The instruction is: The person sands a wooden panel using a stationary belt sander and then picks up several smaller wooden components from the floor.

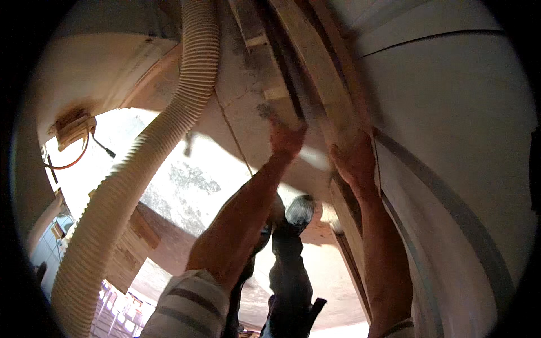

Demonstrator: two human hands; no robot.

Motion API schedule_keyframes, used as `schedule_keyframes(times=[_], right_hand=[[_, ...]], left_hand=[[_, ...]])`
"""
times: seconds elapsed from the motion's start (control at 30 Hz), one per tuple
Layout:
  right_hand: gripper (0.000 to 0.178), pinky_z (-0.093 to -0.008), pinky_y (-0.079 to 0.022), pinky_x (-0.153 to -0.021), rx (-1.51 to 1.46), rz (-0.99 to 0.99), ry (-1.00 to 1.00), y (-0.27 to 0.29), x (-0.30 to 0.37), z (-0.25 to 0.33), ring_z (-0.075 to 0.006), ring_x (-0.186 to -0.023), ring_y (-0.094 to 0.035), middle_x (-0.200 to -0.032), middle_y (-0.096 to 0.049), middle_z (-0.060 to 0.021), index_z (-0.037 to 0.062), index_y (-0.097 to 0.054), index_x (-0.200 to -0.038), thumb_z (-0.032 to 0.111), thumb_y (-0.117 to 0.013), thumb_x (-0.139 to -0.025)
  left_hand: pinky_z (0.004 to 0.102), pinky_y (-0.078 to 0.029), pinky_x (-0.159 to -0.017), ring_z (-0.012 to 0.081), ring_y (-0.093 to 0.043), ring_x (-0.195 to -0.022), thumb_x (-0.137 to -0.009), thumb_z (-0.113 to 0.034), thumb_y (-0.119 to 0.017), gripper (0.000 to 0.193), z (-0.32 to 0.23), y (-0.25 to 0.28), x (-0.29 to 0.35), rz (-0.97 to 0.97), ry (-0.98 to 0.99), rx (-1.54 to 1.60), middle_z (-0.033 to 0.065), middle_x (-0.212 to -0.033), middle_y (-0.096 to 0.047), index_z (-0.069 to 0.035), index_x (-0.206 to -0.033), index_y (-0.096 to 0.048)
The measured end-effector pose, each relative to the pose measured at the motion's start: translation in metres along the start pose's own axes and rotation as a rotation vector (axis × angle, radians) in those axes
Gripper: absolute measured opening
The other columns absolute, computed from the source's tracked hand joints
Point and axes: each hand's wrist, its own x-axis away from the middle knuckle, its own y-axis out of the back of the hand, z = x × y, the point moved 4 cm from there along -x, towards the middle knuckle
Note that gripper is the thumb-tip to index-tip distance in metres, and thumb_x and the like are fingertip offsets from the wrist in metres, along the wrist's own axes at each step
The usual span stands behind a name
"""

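Note:
My left hand [287, 138] is closed on the near end of a wooden board [285, 108] that runs away from me along the wall side. To its right, my right hand [356, 162] is wrapped around a long wooden plank [313, 56], with the thumb on its left side. The plank reaches up to the top of the view, and a dark gap separates it from the board. Part of each hand's grip is hidden behind the wood and in shadow.
A thick ribbed cream hose [169, 112] curves down the left side. An electrical box [75, 129] with cables hangs at the far left. A pale wall [451, 101] stands close on the right. My shoe [300, 210] is on the sunlit, dusty floor [186, 186].

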Motion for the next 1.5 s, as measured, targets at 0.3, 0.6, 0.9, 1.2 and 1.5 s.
schedule_keyframes(times=[0.3,0.6,0.9,1.2,1.5], right_hand=[[0.066,-0.0416,-0.041,-0.087,-0.159,0.113,-0.061,0.096,0.171,0.047,-0.035,-0.099,-0.055,-0.109,-0.054,-0.0231,-0.0044,-0.043,-0.117,0.035,-0.066,-0.07],[0.06,-0.0344,-0.038,-0.089,-0.432,0.363,-0.359,0.145,0.277,0.083,-0.0234,-0.103,-0.05,-0.113,-0.053,-0.0134,0.0004,-0.045,-0.122,0.038,-0.061,-0.078],[0.06,-0.0467,-0.028,-0.099,0.15,0.793,0.154,0.112,0.421,0.151,-0.0307,-0.127,-0.027,-0.137,-0.029,-0.012,0.0102,-0.033,-0.134,0.05,-0.039,-0.088],[0.052,-0.0449,-0.033,-0.094,0.82,1.082,0.722,-0.037,0.583,0.195,-0.0297,-0.119,-0.034,-0.129,-0.038,-0.0107,0.0115,-0.04,-0.127,0.046,-0.039,-0.089],[0.045,-0.0431,-0.037,-0.089,1.291,1.241,1.008,-0.151,0.76,0.141,-0.0286,-0.111,-0.042,-0.12,-0.046,-0.0093,0.0128,-0.048,-0.121,0.043,-0.039,-0.089]], left_hand=[[0.0316,-0.048,-0.065,0.0186,-0.057,-0.075,-0.076,-0.024,-0.063,0.048,-0.014,0.151,0.194,0.402,0.228,0.263,0.013,-0.089,-0.056,0.011,-0.104,-0.044],[0.0405,-0.052,-0.074,0.0265,-0.059,-0.092,-0.082,-0.045,-0.057,0.057,0.05,0.195,0.411,0.454,0.581,1.28,0.0117,-0.106,-0.057,-0.002,-0.117,-0.045],[0.0388,-0.048,-0.078,0.0218,-0.055,-0.097,-0.082,-0.04,-0.055,0.048,0.11,0.266,0.681,0.044,0.562,1.997,0.0084,-0.111,-0.056,-0.008,-0.117,-0.048],[0.0391,-0.051,-0.072,0.0233,-0.06,-0.087,-0.078,-0.037,-0.061,0.043,0.169,0.235,0.77,-0.628,0.254,2.498,0.0102,-0.099,-0.06,-0.004,-0.105,-0.054],[0.0379,-0.051,-0.068,0.0228,-0.059,-0.088,-0.077,-0.039,-0.06,0.037,0.292,0.205,0.884,-1.134,0.126,2.792,0.0093,-0.096,-0.059,-0.009,-0.1,-0.055]])
